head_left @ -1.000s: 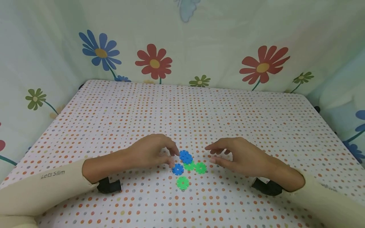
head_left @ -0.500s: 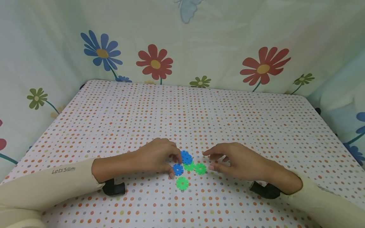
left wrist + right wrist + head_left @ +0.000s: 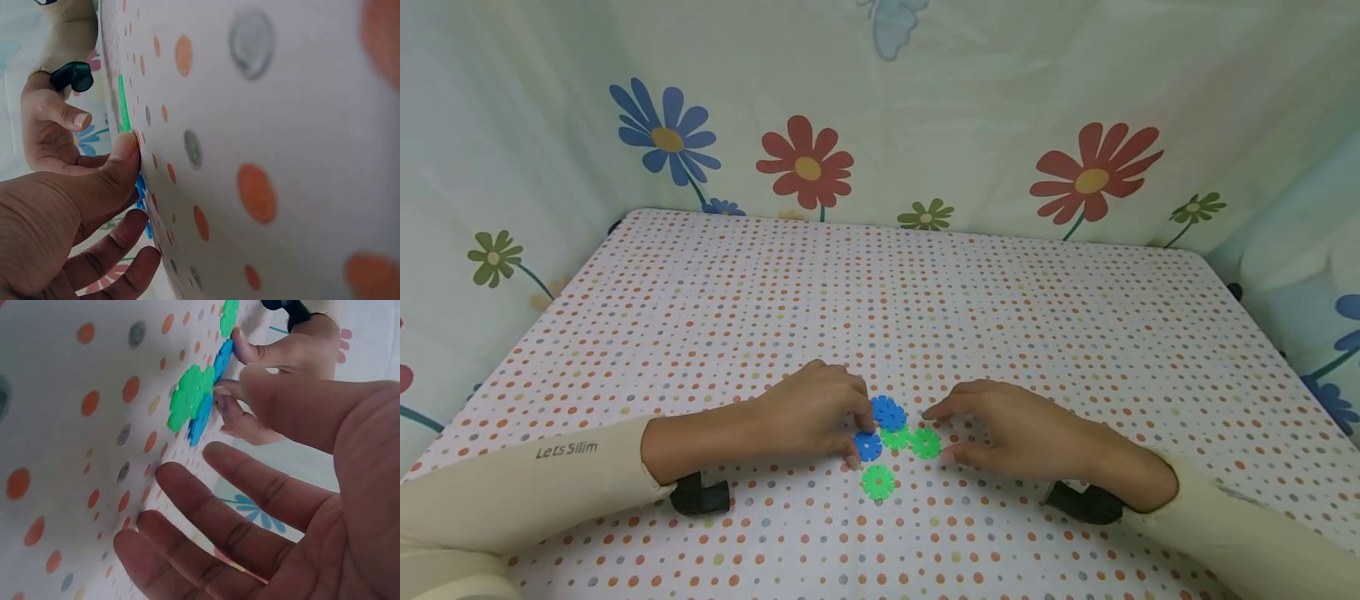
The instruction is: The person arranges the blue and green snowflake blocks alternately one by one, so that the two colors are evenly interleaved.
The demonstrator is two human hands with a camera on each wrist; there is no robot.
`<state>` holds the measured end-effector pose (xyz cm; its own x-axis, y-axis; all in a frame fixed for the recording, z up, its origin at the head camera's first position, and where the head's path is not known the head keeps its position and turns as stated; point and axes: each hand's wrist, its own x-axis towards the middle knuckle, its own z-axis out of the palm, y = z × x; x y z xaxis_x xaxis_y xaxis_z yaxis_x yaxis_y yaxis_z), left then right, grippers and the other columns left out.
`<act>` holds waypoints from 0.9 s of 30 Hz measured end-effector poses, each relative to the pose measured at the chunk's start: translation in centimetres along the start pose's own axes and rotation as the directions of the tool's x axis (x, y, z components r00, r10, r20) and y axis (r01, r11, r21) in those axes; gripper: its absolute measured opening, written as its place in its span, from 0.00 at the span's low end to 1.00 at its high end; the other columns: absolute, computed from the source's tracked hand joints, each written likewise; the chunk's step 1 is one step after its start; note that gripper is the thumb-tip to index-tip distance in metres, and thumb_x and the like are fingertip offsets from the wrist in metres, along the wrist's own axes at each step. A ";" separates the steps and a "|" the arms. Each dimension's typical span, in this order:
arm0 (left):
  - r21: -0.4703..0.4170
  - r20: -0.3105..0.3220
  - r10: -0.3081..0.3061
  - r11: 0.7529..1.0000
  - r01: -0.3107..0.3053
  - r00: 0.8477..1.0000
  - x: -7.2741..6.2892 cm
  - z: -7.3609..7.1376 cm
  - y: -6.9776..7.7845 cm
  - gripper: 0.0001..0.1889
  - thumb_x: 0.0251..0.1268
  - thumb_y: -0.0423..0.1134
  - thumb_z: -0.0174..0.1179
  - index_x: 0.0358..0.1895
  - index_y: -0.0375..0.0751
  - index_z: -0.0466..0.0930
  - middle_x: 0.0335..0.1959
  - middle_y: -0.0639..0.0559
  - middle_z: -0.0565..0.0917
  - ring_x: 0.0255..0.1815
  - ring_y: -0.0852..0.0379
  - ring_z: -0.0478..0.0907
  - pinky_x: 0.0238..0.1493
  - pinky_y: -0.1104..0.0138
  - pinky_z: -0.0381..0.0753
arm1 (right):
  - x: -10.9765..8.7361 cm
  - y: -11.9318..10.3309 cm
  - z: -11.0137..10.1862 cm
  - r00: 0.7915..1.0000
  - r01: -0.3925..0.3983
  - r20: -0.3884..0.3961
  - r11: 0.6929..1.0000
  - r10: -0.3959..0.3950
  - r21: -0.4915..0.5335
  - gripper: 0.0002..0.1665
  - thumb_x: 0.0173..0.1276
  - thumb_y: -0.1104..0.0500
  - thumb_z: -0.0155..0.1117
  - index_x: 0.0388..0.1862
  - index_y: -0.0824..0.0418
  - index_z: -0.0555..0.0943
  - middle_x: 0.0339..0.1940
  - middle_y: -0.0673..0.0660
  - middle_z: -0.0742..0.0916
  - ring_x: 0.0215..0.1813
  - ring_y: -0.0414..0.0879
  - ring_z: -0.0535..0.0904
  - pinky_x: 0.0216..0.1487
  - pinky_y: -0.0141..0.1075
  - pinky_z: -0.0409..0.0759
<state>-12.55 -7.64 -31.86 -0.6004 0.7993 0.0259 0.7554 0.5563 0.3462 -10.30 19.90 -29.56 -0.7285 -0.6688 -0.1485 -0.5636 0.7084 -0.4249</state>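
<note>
Small notched plastic building discs lie on the dotted cloth. My left hand [image 3: 808, 412] has its thumb and forefinger on opposite edges of the lone blue disc [image 3: 870, 447], pinching it at the table. Two overlapping blue discs [image 3: 889, 412] sit just beyond, against a green disc [image 3: 896, 437]. A second green disc [image 3: 927, 443] is nearest my right hand [image 3: 1015, 429], whose thumb and forefinger are spread beside it and hold nothing. In the right wrist view that hand's fingers [image 3: 187, 487] are extended and apart. Closest to me lies another green disc [image 3: 878, 482].
The table [image 3: 925, 292] wears a white cloth with coloured dots. A curtain printed with flowers [image 3: 807, 167] hangs behind and at both sides. Black wrist straps [image 3: 700, 495] sit below both forearms.
My left hand has come down and in over the lone blue disc, its thumb moving nearer to me. My right hand has lowered and shifted slightly left toward the green disc.
</note>
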 end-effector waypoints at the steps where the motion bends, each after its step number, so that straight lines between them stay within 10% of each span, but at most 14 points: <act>1: 0.004 0.002 -0.002 1.000 0.002 1.000 0.0 0.0 0.1 0.15 0.46 0.53 0.76 0.38 0.55 0.89 0.38 0.66 0.85 0.43 0.63 0.77 0.45 0.62 0.70 | 0.1 0.0 0.0 1.000 0.006 -0.001 1.000 -0.006 -0.009 0.22 0.66 0.46 0.68 0.58 0.49 0.82 0.51 0.40 0.85 0.56 0.38 0.79 0.53 0.40 0.79; 27: 0.044 0.203 -0.049 0.998 0.041 0.978 1.0 -1.0 0.9 0.12 0.54 0.48 0.73 0.37 0.53 0.80 0.36 0.63 0.76 0.42 0.61 0.69 0.46 0.63 0.70 | 1.0 -0.8 1.0 0.996 0.060 -0.048 0.978 -0.072 -0.202 0.22 0.59 0.43 0.74 0.52 0.47 0.85 0.43 0.41 0.81 0.46 0.36 0.74 0.48 0.37 0.77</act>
<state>-12.75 -6.58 -30.62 -0.5712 0.8003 -0.1822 0.7410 0.5983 0.3050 -10.19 18.49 -30.25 -0.7042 -0.7061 -0.0746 -0.6737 0.6976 -0.2439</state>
